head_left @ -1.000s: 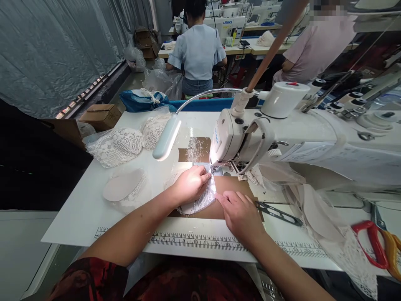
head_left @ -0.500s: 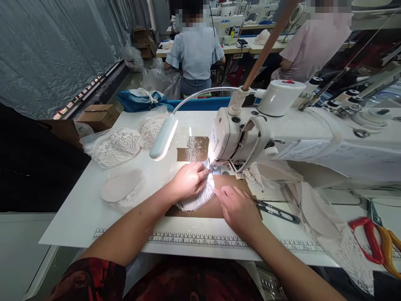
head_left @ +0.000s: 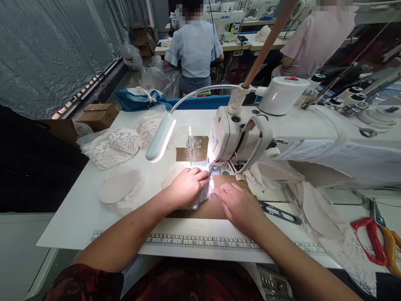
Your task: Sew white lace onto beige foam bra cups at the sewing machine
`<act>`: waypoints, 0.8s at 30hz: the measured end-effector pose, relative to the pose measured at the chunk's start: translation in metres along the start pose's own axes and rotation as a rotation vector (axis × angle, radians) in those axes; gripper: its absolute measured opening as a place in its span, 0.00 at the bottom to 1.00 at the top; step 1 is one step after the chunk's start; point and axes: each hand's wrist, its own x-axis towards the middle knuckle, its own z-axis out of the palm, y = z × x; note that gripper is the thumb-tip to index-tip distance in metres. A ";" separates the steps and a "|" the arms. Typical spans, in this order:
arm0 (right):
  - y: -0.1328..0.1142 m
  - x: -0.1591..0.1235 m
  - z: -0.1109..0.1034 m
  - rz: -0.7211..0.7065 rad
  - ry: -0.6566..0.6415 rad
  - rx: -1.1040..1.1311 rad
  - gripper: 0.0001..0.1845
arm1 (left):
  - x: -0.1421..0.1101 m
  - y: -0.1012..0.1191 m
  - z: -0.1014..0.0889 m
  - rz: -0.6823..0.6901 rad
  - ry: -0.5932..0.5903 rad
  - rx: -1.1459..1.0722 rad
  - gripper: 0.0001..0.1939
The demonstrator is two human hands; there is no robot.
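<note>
A white lace bra cup piece (head_left: 206,194) lies under the needle end of a white sewing machine (head_left: 220,129), its far edge close to the presser foot. My left hand (head_left: 189,187) rests over the lace with its fingers curled together, the tips pressing it down just left of the foot. On the near right edge of the lace, my right hand (head_left: 239,205) pinches the border between thumb and fingertips. Much of the piece is hidden beneath my left hand. The machine's lamp (head_left: 161,138) lights the spot.
More lace cups (head_left: 111,146) and a beige oval pad (head_left: 120,187) lie to the left. Black thread snips (head_left: 280,212), red and orange-handled scissors (head_left: 372,242) and lace pieces (head_left: 322,213) lie to the right. A printed ruler (head_left: 194,242) runs along the front edge. Two people sit beyond.
My left hand has shifted slightly forward over the lace and now covers more of it. The lace has advanced a little toward the foot. My right hand stays at the edge.
</note>
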 end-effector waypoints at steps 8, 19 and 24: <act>0.004 0.017 -0.008 0.020 -0.118 -0.031 0.16 | 0.007 -0.014 -0.003 0.034 -0.026 0.044 0.21; 0.008 0.024 0.012 0.074 0.026 -0.110 0.23 | 0.018 -0.037 -0.004 0.056 0.020 0.030 0.19; 0.009 0.025 0.013 0.087 0.052 -0.126 0.23 | 0.010 -0.031 -0.003 0.126 0.059 -0.077 0.17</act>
